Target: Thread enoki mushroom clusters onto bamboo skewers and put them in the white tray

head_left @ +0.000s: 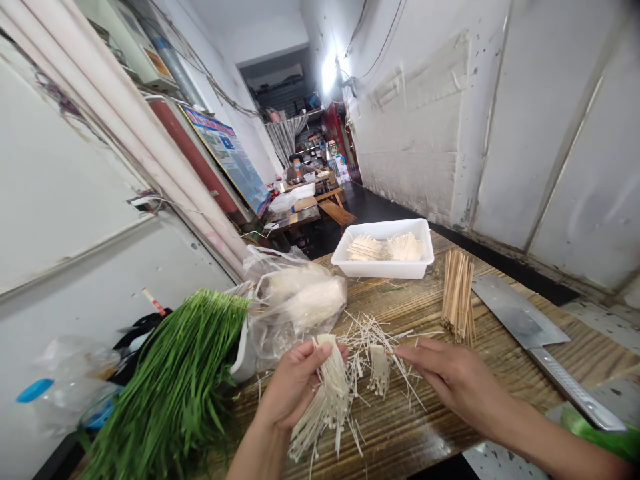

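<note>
My left hand (294, 381) is closed on a bunch of enoki mushrooms (331, 390), its cut base pinched at the top and the thin stems hanging down. To the right, my right hand (453, 377) pinches a thin bamboo skewer (391, 353), mostly hidden by the fingers. At the skewer's left end hangs a small flat bundle of enoki (379, 373), apart from the larger bunch. Loose enoki stems (367, 328) lie scattered on the wooden table (400, 440) behind and between both hands.
A white tray (383, 269) with skewered enoki stands at the back. Bamboo skewers (457, 297) and a cleaver (523, 320) lie at right. Left are a plastic bag of enoki (305, 297) and green chives (175, 380). A person (299, 170) sits at a far table.
</note>
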`<state>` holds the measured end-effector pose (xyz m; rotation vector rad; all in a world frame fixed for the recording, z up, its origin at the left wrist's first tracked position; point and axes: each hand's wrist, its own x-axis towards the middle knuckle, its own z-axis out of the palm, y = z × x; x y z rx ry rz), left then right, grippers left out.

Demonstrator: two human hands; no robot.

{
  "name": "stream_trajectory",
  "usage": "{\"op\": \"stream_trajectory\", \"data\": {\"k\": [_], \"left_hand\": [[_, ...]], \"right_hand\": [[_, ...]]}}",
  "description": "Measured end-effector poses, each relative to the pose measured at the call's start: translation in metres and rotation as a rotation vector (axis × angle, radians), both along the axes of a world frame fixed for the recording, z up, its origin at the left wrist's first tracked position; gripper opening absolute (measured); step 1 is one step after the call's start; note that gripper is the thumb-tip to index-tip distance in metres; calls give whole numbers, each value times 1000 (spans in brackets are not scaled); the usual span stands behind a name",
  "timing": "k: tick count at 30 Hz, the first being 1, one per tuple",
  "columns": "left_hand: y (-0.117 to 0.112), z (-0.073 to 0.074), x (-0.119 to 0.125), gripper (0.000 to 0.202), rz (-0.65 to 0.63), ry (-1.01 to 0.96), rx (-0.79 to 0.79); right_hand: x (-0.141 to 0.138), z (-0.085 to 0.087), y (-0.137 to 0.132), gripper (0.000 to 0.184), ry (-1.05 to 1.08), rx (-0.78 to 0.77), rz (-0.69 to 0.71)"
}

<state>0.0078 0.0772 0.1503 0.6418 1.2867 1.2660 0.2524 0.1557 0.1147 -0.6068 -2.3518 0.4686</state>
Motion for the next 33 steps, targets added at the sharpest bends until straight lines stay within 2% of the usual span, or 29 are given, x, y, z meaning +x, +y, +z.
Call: {"op": "stream_trajectory", "data": {"k": [12,23,33], "left_hand": [[0,-4,1,27,-10,-29,-1],[-1,-1,6,33,11,-13,-33],[0,-2,7,29,-23,3,-4]], "right_hand": [[0,0,-1,35,-20,-17,1],[3,-1,-2,33,-53,-17,0],[4,1,-2,34,-73,-11,-1]]}}
